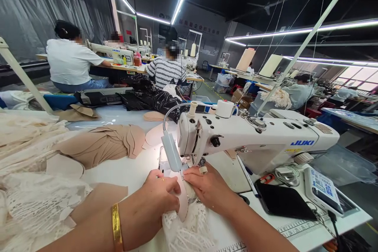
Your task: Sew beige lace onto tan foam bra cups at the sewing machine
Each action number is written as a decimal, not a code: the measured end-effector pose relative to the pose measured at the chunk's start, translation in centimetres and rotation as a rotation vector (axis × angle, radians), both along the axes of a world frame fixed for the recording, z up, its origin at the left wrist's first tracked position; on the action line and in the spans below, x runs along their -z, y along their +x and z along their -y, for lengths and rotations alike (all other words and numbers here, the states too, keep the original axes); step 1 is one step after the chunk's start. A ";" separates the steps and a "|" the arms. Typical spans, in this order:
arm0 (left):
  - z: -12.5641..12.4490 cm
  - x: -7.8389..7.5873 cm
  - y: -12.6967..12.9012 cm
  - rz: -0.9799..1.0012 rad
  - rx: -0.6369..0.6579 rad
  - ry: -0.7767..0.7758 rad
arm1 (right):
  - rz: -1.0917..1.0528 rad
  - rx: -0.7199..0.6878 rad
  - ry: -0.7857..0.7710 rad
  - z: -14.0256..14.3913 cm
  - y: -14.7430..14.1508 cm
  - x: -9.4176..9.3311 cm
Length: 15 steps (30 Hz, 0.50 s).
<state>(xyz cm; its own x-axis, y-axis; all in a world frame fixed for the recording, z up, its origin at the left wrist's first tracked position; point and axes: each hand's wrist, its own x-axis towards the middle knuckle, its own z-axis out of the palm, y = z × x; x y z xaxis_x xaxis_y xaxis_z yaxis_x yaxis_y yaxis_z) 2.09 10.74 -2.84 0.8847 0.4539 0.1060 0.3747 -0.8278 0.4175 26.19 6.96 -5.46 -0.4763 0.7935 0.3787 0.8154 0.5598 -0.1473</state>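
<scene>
My left hand [165, 195], with a gold bracelet at the wrist, is closed on the edge of a beige fabric piece [183, 201]. White lace fabric [189, 228] lies under and beside that piece, hanging toward me. On the other side, my right hand [206, 187] holds the lace and beige layers down near the needle, fingers pressed together; its fingertips are partly hidden. Both hands are at the needle end of a white sewing machine [254, 138]. A small lamp [171, 151] on a bendy neck lights the spot and covers part of the presser foot.
Beige cut pieces [103, 143] and a heap of lace [38, 197] cover the table's left. On the right lie a phone [285, 201], a white pen [247, 175], a control box [321, 189] and a printed ruler [304, 228]. Co-workers sit at machines beyond.
</scene>
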 end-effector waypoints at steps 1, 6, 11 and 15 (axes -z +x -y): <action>-0.1 -0.1 0.0 0.006 0.003 -0.002 | 0.002 0.002 0.000 0.0 0.0 0.0; -1.2 -0.5 -0.2 0.034 0.052 -0.013 | -0.002 0.012 0.015 -0.1 0.1 0.2; -3.1 -1.4 -0.1 -0.050 0.113 -0.005 | -0.010 0.019 0.045 -0.3 0.2 0.3; -4.2 -1.7 -0.2 -0.065 0.126 0.105 | -0.033 0.029 0.038 -0.3 0.2 0.4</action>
